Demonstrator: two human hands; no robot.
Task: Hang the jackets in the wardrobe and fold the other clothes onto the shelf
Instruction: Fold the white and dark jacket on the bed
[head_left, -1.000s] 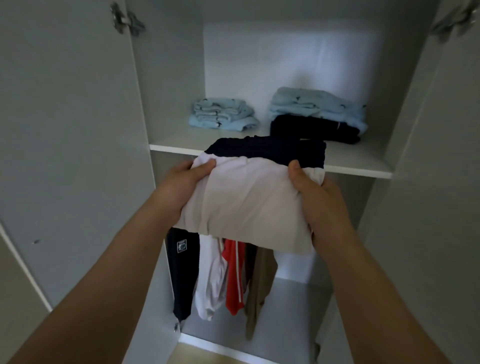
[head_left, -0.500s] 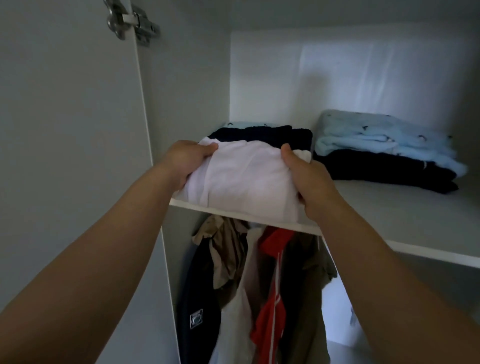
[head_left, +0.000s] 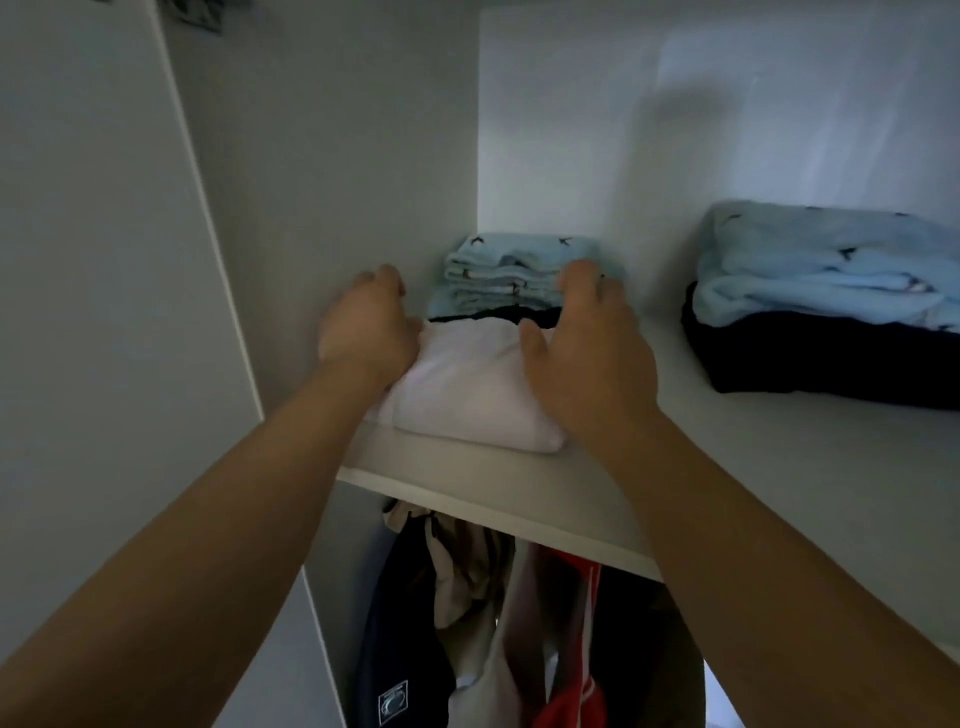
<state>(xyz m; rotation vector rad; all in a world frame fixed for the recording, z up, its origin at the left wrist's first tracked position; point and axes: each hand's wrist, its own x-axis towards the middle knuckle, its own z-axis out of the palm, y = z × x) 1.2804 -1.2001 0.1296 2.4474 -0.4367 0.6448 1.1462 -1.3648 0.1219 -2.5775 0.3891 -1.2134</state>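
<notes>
From the white folded pile (head_left: 467, 395) on the shelf (head_left: 701, 415): 12 o'clock is blocked by a light-blue stack (head_left: 514, 270) just behind it, with the back panel (head_left: 675, 130) beyond. 9 o'clock is tight, as the left hand (head_left: 369, 327) fills the narrow gap to the side wall (head_left: 337, 182). At 3 o'clock, past the right hand (head_left: 587, 353), a bare strip of shelf runs to the back, closed further right by a blue-on-dark pile (head_left: 831, 322); 6 o'clock is open over the front edge, and hanging jackets (head_left: 493, 623) crowd the space beneath.

Only a sliver of the dark navy folded garment (head_left: 498, 313) shows behind the white folded cloth (head_left: 467, 395); the light-blue-and-black pile (head_left: 831, 322) leaves the right edge
</notes>
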